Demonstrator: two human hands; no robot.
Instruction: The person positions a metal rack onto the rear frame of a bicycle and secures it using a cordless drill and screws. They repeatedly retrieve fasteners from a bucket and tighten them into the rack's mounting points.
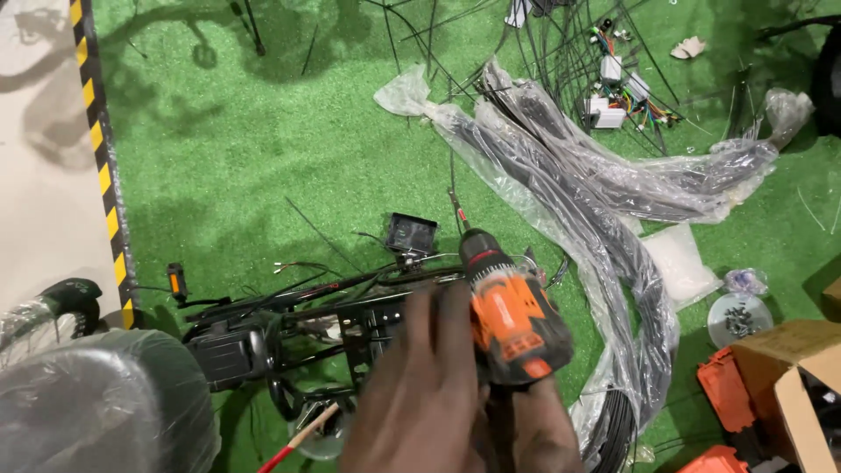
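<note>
Orange drill (508, 315): gripped in right hand (539, 425), bit toward black frame (350, 307). Left hand (420, 394): resting against drill, grip unclear. Bagged cables (578, 193) on green turf (263, 149).

Long clear plastic bags (561, 175) stuffed with black cables sprawl across the green turf (245, 131) to my upper right. Small white boxes with coloured wires (613, 101) lie at the top right. A cardboard box (788, 368) and a round dish of screws (740, 320) sit lower right. Yellow-black tape (101, 149) edges the pale floor (39, 158) at left.
</note>
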